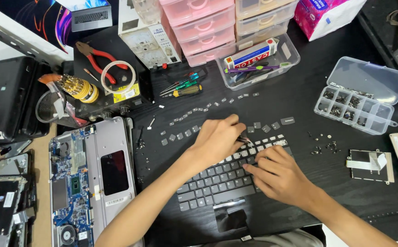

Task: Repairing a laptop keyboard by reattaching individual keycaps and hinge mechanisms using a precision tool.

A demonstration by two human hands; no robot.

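Observation:
A black laptop keyboard (217, 183) lies on the dark table, with its upper right keys stripped to white pads. My left hand (215, 139) hovers over its top edge and pinches a small dark tool (244, 139) against a key. My right hand (279, 174) rests on the keyboard's right half, fingers pressing down on the keys. Several loose grey keycaps (194, 112) lie in a curved row behind the hands, with more keycaps (272, 126) to the right.
An opened laptop chassis (89, 178) with its circuit board lies at left. Behind are red pliers (96, 57), screwdrivers (183, 87), pink drawers (203, 27), a clear tray (258, 64) and a compartment box (359, 98) of screws. Tiny screws (322, 144) are scattered at right.

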